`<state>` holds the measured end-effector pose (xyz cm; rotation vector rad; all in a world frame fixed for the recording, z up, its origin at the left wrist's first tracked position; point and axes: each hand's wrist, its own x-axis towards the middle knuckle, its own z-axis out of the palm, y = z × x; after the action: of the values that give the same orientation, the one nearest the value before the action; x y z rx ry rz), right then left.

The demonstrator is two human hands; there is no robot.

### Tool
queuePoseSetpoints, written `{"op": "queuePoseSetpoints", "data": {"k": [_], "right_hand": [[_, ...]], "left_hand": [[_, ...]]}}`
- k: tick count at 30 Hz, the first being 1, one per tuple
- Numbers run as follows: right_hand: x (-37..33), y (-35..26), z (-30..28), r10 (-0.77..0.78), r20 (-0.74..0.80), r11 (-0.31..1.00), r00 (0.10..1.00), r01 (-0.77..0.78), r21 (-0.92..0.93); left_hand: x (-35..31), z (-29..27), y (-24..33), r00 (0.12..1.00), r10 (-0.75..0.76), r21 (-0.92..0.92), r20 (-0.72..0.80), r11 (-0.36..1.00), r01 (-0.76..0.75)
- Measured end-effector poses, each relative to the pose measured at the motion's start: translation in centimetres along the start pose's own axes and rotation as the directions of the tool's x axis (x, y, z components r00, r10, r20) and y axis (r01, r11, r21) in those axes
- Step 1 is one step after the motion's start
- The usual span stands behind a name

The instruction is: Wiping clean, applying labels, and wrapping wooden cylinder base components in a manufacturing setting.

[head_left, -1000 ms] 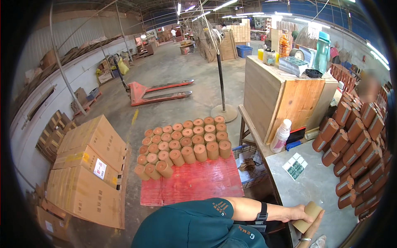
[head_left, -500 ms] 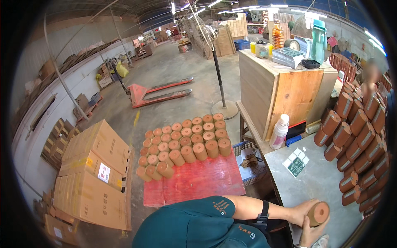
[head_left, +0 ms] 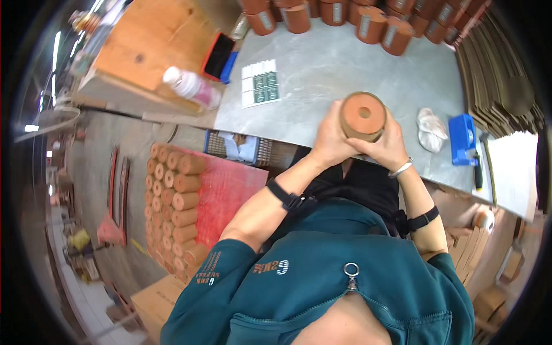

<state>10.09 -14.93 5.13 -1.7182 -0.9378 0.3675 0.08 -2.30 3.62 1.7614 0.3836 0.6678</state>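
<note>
Both of my hands hold a brown cylinder point(head_left: 363, 118) over the near edge of the grey tabletop point(head_left: 322, 63). Its orange-brown end faces up and has a small round hollow in the middle. My left hand point(head_left: 332, 138) wraps its left side, and my right hand point(head_left: 384, 148) grips the right side with the thumb across the front. The far fingers are partly hidden behind it. Left of the hands lies a sheet of green and white stickers point(head_left: 253, 98). A crumpled white cloth or wrapper point(head_left: 431, 131) is to the right.
Labelled reddish-brown cylinders point(head_left: 371, 24) line the table's back. A blue case point(head_left: 462, 140) and a stack of flat sheets point(head_left: 500, 75) are at right. A pink-and-white bottle point(head_left: 192, 87) stands at left. Rows of cylinders point(head_left: 184, 201) sit on a red board point(head_left: 230, 175) below.
My view has swung right and down onto the table. The cylinder remains in both hands, now in front of my body, and the red board appears at lower left.
</note>
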Motion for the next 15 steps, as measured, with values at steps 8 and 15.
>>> {"op": "queuePoseSetpoints", "data": {"k": [8,15], "right_hand": [[-0.9,1.5,-1.0,-0.013,0.001,1.0,1.0,0.013,0.023],[-1.4,1.2,-0.7,-0.032,0.032,0.999,0.999,0.033,-0.011]], "left_hand": [[-1.1,1.9,-1.5,0.995,0.065,0.084,0.073,0.994,-0.071],[-1.3,1.2,-0.9,0.996,0.028,0.069,0.08,0.997,-0.034]]}}
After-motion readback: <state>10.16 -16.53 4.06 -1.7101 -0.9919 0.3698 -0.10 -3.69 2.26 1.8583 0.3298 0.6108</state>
